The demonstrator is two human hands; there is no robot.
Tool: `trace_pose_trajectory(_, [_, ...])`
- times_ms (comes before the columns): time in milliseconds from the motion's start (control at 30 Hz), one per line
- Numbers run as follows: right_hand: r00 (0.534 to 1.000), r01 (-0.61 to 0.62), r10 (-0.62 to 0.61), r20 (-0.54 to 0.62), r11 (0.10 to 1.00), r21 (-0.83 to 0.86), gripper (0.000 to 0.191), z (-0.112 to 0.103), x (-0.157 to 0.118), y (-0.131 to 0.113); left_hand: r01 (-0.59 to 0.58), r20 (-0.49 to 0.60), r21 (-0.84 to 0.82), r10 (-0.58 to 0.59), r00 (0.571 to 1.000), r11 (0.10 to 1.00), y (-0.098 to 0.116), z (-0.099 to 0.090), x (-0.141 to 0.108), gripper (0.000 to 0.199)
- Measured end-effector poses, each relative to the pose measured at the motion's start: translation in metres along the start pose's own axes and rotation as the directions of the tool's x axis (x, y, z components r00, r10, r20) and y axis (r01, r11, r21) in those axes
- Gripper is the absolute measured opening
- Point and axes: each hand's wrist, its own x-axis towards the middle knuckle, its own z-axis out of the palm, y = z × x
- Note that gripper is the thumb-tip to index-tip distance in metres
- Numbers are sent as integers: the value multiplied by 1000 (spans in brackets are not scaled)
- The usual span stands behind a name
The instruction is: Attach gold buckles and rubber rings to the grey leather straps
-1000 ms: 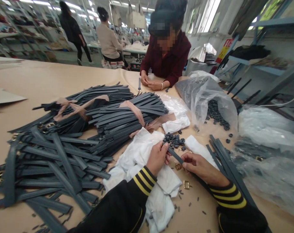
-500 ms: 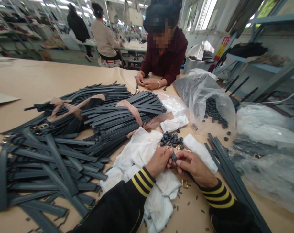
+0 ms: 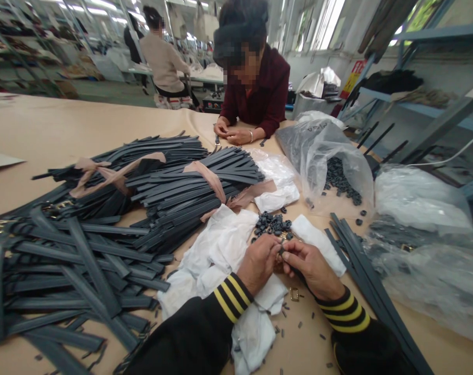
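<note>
Above the white cloth [image 3: 216, 255], my left hand [image 3: 259, 263] and my right hand [image 3: 312, 266] meet, fingers closed in a pinch on a dark grey strap [image 3: 282, 250]. Most of that strap is hidden by my fingers; part of it seems to run back beneath my right palm. Just beyond my fingertips lies a heap of small dark keeper loops [image 3: 272, 223], with some gold metal partly showing. On the table below my right hand rests a gold buckle [image 3: 294, 295]. Small dark scraps are scattered nearer to me.
Bundles of grey straps [image 3: 197, 182] tied with pinkish strips and loose straps [image 3: 88, 265] cover the left. To the right lie long straps [image 3: 372, 286], a clear bag [image 3: 318, 151] spilling loops, and more plastic bags [image 3: 423, 203]. A co-worker [image 3: 255, 88] leans over the table opposite.
My view has shifted slightly. My left hand has turned and closed further around the strap's end, so less of the strap shows between my fingers.
</note>
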Motion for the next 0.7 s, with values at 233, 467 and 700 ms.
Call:
trace_pose_trajectory(233, [999,-34,37,-33,995,98,20,-2,-1,-4,347,-207,-338,-428,879,875,-3,-5,8,26])
trace_pose_trajectory(467, [996,-67,67,51,998,-6,24,-8,0,3,484,153,-488,-475,867,727,-3,-3,8,26])
trace_pose_trajectory(700, [971,-146,171,169,977,-153,27,-30,-9,-10,476,66,-489,-513,856,731,-10,0,8,25])
